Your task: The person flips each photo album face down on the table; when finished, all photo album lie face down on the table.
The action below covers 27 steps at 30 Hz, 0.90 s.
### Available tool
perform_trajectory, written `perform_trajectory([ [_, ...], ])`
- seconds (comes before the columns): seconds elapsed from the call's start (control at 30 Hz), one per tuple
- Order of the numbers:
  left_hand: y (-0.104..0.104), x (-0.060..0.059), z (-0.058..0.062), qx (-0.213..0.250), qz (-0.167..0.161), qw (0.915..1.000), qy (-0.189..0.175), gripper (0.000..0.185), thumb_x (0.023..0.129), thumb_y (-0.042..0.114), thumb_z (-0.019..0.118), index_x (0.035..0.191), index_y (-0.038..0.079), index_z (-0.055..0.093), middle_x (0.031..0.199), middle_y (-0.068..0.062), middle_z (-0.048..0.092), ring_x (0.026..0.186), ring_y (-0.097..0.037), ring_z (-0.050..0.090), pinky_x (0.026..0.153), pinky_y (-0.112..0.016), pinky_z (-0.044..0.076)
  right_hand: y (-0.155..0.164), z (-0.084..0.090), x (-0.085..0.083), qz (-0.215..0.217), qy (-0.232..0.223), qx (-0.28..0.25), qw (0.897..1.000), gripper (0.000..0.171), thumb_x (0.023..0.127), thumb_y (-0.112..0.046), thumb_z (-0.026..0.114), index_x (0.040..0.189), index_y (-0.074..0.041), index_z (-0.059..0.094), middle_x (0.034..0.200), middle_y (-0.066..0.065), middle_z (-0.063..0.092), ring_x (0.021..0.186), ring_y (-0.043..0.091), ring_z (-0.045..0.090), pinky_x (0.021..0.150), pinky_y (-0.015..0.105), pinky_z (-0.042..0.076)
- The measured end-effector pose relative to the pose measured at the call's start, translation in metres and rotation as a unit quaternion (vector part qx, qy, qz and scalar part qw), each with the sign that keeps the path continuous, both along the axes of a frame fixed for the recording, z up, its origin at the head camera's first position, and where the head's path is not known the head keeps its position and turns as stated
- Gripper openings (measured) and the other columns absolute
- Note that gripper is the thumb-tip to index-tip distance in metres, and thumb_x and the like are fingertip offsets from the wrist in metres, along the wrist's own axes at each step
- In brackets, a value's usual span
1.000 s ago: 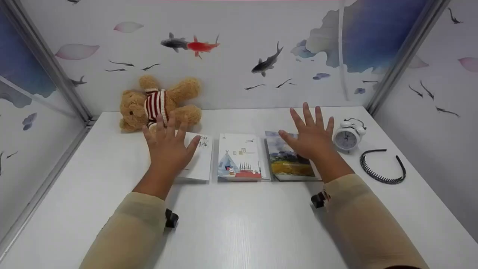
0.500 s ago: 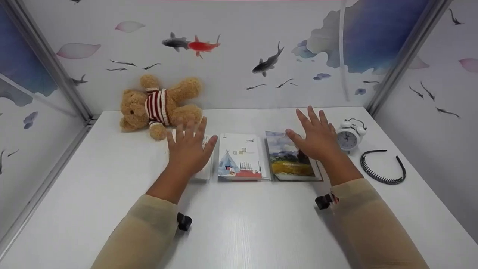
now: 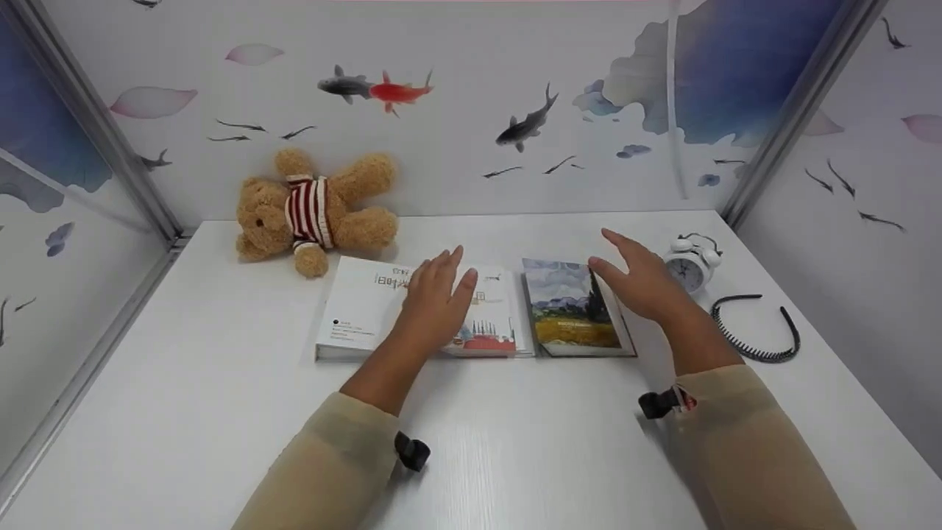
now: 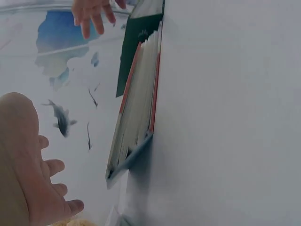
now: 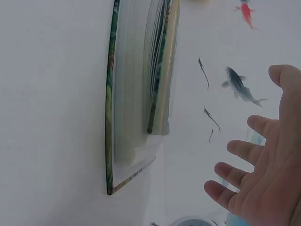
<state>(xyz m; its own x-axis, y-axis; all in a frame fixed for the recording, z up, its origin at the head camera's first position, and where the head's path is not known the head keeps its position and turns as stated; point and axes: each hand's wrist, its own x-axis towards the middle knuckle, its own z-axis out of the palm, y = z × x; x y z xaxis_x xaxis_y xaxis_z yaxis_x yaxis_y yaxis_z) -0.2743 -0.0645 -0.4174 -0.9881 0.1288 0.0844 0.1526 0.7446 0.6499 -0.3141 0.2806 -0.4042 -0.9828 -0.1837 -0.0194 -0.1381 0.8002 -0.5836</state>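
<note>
My left hand hovers over the middle of three books, fingers extended and together, thumb apart, holding nothing. It overlaps the white book on the left and hides much of the middle book with its red-and-white cover. In the left wrist view, the middle book's page edges face the camera, apart from the palm. My right hand is turned edgewise between the landscape-cover book and the white alarm clock. Nothing is in its palm; the right wrist view shows its fingers spread and slightly bent.
A teddy bear in a striped top lies on its side against the back wall. To the right lies a black toothed headband. Printed panels enclose the white table at the back and sides.
My left hand has moved right from over the white book to the middle book, turning edgewise. My right hand has shifted slightly right and rotated edgewise too. The books stay put.
</note>
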Motion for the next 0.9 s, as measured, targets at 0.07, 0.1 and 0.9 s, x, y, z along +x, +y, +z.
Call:
perform_trajectory([
  [0.07,0.010,0.001,-0.001,0.039,-0.008,0.9991,-0.013,0.069,0.112,0.063,0.029,0.172,0.029,0.024,0.180,-0.004,0.025,0.169,-0.033,0.017,0.135,-0.060,0.020,0.005,0.000,0.001,-0.002,-0.013,-0.021,1.000,0.088,0.104,-0.076,0.041,0.174,-0.031,0.012,0.182,0.014,0.013,0.166,0.047,0.016,0.127,0.076,0.022],
  [0.1,0.016,0.001,-0.001,0.053,-0.013,0.9983,-0.020,0.069,0.112,0.063,0.029,0.172,0.029,0.025,0.179,-0.004,0.026,0.168,-0.032,0.018,0.135,-0.060,0.021,0.008,-0.001,0.001,-0.003,-0.019,-0.030,0.999,0.089,0.104,-0.077,0.041,0.174,-0.031,0.012,0.181,0.014,0.014,0.165,0.047,0.018,0.126,0.076,0.025],
  [0.9,0.083,0.017,-0.018,0.242,-0.107,0.9443,-0.195,0.091,0.105,0.037,0.066,0.174,0.022,0.009,0.180,-0.009,0.022,0.167,-0.030,0.026,0.134,-0.051,0.030,0.046,-0.032,0.009,0.042,-0.142,-0.194,0.970,0.078,0.105,-0.040,0.070,0.170,-0.020,0.030,0.179,0.004,0.029,0.164,0.038,0.031,0.130,0.062,0.031],
])
